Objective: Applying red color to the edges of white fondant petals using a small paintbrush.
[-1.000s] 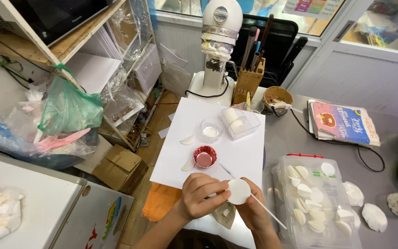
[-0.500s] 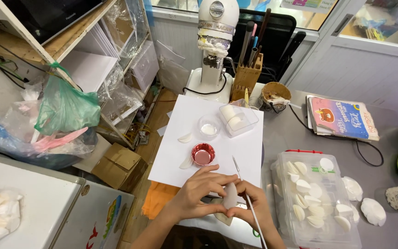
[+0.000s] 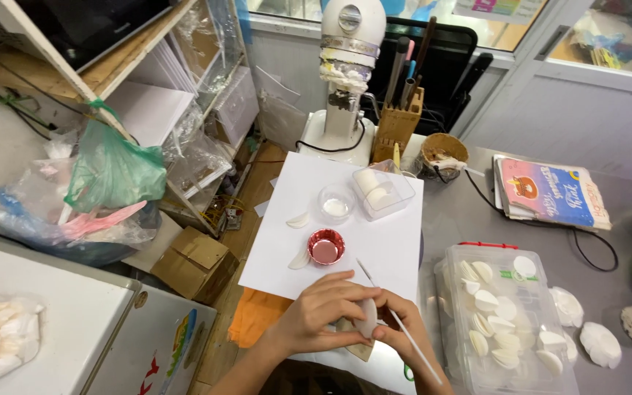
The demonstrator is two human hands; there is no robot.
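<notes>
My left hand and my right hand meet at the near edge of a white board and together pinch a small white petal-shaped piece, held edge-on. My right hand also carries a thin brush that slants from the board down to the lower right. Just beyond my fingers stands a small red foil cup with a white petal lying by it. Another petal lies farther up the board.
A clear round cup and a clear box with white rolls sit on the board's far end. A plastic tub of white petals stands at right, a stand mixer, knife block and booklet behind.
The white piece, held flat-side up a second ago, has been turned on edge between both hands. The brush has swung round, its tip now up on the board.
</notes>
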